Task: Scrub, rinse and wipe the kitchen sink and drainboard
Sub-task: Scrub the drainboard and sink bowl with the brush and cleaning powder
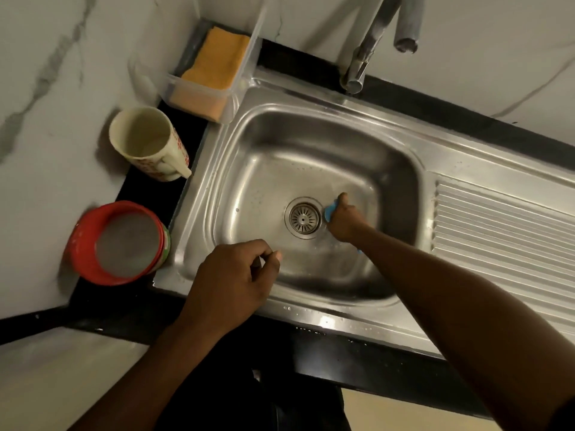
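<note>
Right hand (342,219) grips the blue sponge (329,213) at three o'clock of the drain (306,217) in the sink (326,135), left hand (236,275) loosely curled, empty, at seven; wet steel could let that sponge skid.

The right hand (343,217) hides most of the blue scrubber (329,212); the top edge crops the tap (370,42).

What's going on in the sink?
A person is scrubbing the steel sink. Their right hand grips a blue scrubber and presses it on the basin floor right beside the drain. The left hand is over the sink's near rim, fingers loosely curled, holding nothing. No water shows from the tap. An orange cloth sits in a clear box at the back corner.
</note>
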Demonstrator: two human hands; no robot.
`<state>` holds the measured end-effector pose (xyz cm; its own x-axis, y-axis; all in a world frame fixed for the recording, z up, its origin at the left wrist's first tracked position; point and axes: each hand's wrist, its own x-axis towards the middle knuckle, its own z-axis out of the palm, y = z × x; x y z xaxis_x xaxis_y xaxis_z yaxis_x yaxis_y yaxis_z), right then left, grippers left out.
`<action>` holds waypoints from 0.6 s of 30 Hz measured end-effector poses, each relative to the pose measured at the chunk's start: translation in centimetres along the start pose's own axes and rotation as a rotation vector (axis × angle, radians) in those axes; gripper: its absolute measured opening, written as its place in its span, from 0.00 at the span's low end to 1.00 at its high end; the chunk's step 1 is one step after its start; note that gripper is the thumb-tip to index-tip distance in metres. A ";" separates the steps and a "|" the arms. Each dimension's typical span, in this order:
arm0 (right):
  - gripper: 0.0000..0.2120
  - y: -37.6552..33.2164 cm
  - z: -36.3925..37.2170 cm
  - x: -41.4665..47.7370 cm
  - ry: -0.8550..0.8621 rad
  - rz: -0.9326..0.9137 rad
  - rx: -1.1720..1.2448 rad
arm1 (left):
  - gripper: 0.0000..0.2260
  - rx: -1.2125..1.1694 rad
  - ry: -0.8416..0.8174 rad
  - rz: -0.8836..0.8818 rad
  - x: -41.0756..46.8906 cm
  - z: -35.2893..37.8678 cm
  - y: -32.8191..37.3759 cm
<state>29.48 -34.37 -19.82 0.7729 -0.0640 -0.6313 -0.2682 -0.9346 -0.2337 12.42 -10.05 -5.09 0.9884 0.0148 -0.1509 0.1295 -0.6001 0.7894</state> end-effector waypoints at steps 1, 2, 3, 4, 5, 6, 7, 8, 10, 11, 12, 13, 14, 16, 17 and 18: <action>0.29 0.2 -0.6 -0.9 -0.018 -0.004 -0.007 | 0.13 -0.007 0.012 0.002 -0.7 -0.1 0.6; 0.27 0.6 -1.4 -1.6 -0.028 -0.010 0.007 | 0.13 -0.016 0.019 0.007 -1.3 -0.2 1.3; 0.26 0.7 -2.1 -2.3 -0.022 -0.018 0.032 | 0.13 -0.024 0.023 0.012 -1.8 -0.4 1.7; 0.24 0.9 -3.0 -3.3 -0.001 -0.039 0.063 | 0.13 -0.023 0.033 0.022 -2.5 -0.5 2.3; 0.22 1.2 -3.8 -4.4 0.026 -0.065 0.103 | 0.14 -0.019 0.050 0.030 -3.0 -0.5 2.8; 0.20 1.4 -4.6 -5.7 0.053 -0.097 0.156 | 0.13 -0.015 0.074 0.033 -3.7 -0.6 3.4; 0.20 1.5 -5.3 -7.1 0.079 -0.128 0.214 | 0.13 -0.016 0.101 0.032 -4.3 -0.6 3.9; 0.19 1.7 -5.9 -8.4 0.105 -0.161 0.268 | 0.13 -0.020 0.125 0.027 -4.8 -0.6 4.2; 0.15 2.2 -6.7 -11.5 0.155 -0.245 0.349 | 0.13 -0.025 0.177 0.026 -6.4 -0.7 5.1; 0.12 2.4 -6.9 -13.0 0.171 -0.288 0.395 | 0.14 -0.026 0.203 0.026 -7.1 -0.8 5.5; 0.10 2.5 -7.0 -14.4 0.182 -0.327 0.450 | 0.14 -0.028 0.227 0.026 -7.9 -0.9 5.8; 0.08 2.5 -7.0 -15.8 0.183 -0.367 0.508 | 0.14 -0.033 0.246 0.025 -8.5 -1.0 6.0; 0.07 2.4 -7.0 -17.3 0.184 -0.412 0.545 | 0.13 -0.035 0.263 0.024 -9.3 -1.1 6.2; 0.06 2.2 -6.8 -20.2 0.197 -0.510 0.552 | 0.13 -0.051 0.299 0.005 -10.8 -1.4 6.7; 0.07 2.0 -6.6 -21.5 0.207 -0.563 0.536 | 0.12 -0.068 0.319 -0.011 -11.5 -1.7 7.0; 0.08 1.8 -6.2 -22.5 0.215 -0.610 0.522 | 0.12 -0.090 0.337 -0.028 -12.1 -1.9 7.1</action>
<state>15.17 -36.75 -1.45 0.9478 0.2864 -0.1403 0.0417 -0.5475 -0.8358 1.52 -12.95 3.44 0.9528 0.3030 0.0198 0.1488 -0.5230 0.8393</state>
